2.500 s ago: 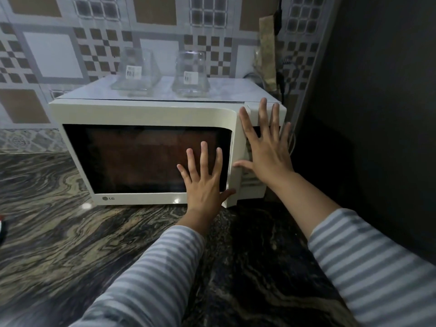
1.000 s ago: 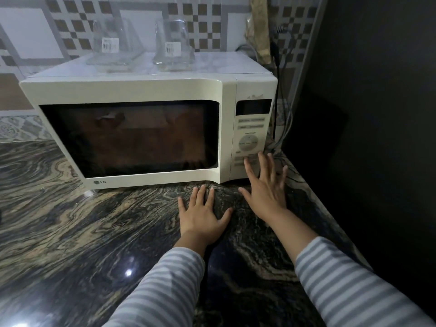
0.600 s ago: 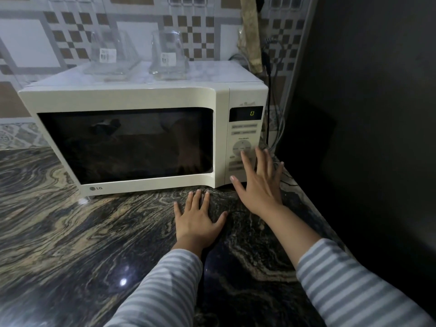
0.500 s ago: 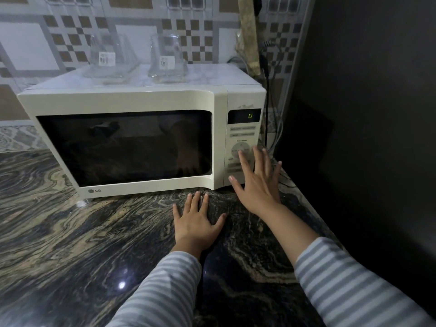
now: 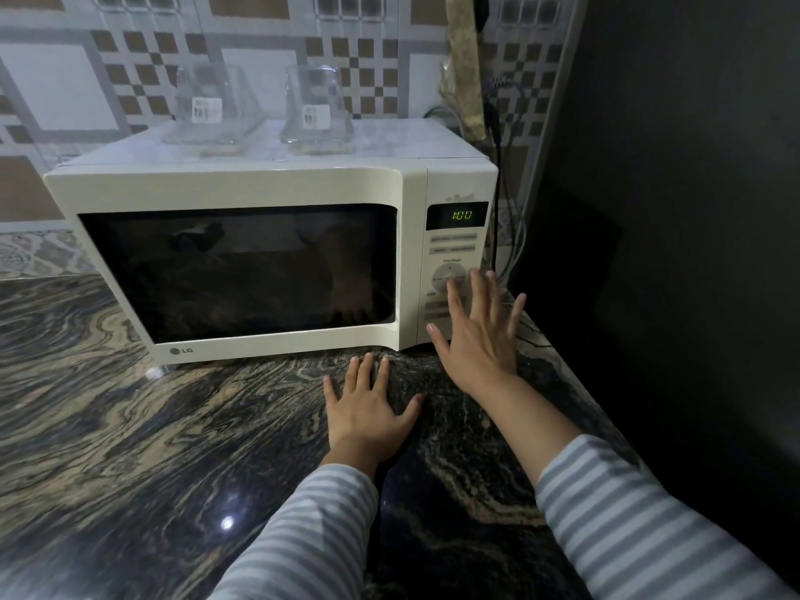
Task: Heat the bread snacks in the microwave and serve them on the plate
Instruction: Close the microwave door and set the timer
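Note:
A cream microwave [image 5: 242, 188] stands on the dark marble counter [image 5: 130, 448] with its door closed and its window dark; what is inside cannot be made out. Its green display [image 5: 461, 215] reads 1:00. My right hand [image 5: 478, 339] is spread with straight fingers, and its index fingertip touches the round dial on the control panel [image 5: 450, 277]. My left hand [image 5: 368, 413] lies flat on the counter just in front of the microwave, fingers straight. No bread snacks or plate are in view.
Two upturned clear glass containers [image 5: 216, 110] [image 5: 318, 112] with labels sit on top of the microwave. Cables [image 5: 498, 123] hang behind its right side. A dark wall [image 5: 671, 210] closes off the right. Patterned tiles cover the back wall.
Both hands left the door and panel; the left settled flat on the counter. The right rose to the dial, and the display went from 0 to 1:00.

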Demonstrator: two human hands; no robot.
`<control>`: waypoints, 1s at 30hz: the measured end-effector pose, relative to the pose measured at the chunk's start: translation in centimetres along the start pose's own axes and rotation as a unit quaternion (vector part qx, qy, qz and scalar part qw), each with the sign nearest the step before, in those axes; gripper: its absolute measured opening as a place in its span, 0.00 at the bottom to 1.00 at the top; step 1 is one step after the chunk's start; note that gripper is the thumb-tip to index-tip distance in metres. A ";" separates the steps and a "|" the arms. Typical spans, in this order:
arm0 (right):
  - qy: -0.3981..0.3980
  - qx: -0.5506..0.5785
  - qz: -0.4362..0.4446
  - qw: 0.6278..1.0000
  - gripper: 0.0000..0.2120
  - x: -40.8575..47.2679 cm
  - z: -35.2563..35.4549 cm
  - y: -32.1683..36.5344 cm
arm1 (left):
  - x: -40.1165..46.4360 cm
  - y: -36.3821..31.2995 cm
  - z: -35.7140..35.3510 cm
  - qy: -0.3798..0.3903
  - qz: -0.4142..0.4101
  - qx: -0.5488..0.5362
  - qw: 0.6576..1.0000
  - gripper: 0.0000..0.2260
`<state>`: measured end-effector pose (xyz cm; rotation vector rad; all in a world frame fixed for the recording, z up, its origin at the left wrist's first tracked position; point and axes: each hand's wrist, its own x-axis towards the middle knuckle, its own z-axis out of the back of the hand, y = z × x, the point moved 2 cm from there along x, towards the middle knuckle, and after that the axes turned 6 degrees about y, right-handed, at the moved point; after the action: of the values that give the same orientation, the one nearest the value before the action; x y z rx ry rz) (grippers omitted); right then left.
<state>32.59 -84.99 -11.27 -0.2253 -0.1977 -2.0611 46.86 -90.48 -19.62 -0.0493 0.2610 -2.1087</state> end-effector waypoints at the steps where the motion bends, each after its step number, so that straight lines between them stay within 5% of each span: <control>1: 0.000 0.002 -0.001 1.000 0.34 0.0 0.0 0.1 | 0.0 0.0 0.0 0.000 0.000 0.000 1.000 0.37; 14: 0.057 0.040 0.033 0.997 0.28 -1.9 -1.0 0.1 | -0.1 0.3 0.5 0.039 -0.014 -0.008 0.999 0.35; 22: 0.159 0.131 0.061 0.977 0.23 -5.2 -5.8 -0.1 | -1.7 1.0 0.6 -0.036 -0.032 -0.059 0.997 0.24; 30: 0.121 0.149 0.050 0.980 0.22 -6.1 -7.1 -0.3 | -1.9 1.3 0.2 -0.059 -0.037 -0.064 0.995 0.25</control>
<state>34.65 -81.35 -19.65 0.1950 -0.3342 -1.9103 48.96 -89.52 -19.60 -0.2636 0.3273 -2.1508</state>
